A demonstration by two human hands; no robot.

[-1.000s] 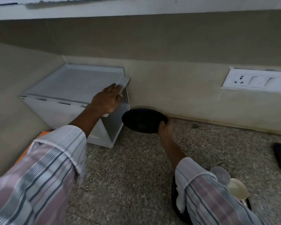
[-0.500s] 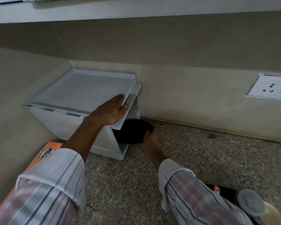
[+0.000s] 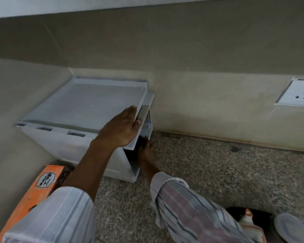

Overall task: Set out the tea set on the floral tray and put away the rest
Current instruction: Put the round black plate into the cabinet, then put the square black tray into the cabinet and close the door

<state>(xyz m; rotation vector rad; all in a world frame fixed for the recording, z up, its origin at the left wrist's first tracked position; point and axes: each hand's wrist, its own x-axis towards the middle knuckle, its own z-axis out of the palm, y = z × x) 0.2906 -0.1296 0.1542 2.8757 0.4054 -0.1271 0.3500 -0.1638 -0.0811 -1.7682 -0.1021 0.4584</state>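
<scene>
Though speckled counter (image 3: 218, 172), smooth white box (image 3: 88, 102).

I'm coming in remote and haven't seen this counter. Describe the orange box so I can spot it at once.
Start at the white plastic cabinet in the corner where the two beige walls meet on the speckled stone counter. Just in front of its lower left, along the left wall, lies the orange box, partly hidden by a striped sleeve. It is the only bright orange thing there, with a "Wake up" badge on top.

Cabinet (image 3: 88, 109) in the counter corner, carton (image 3: 37, 188) before it, wall socket (image 3: 298, 93) far right.
</scene>
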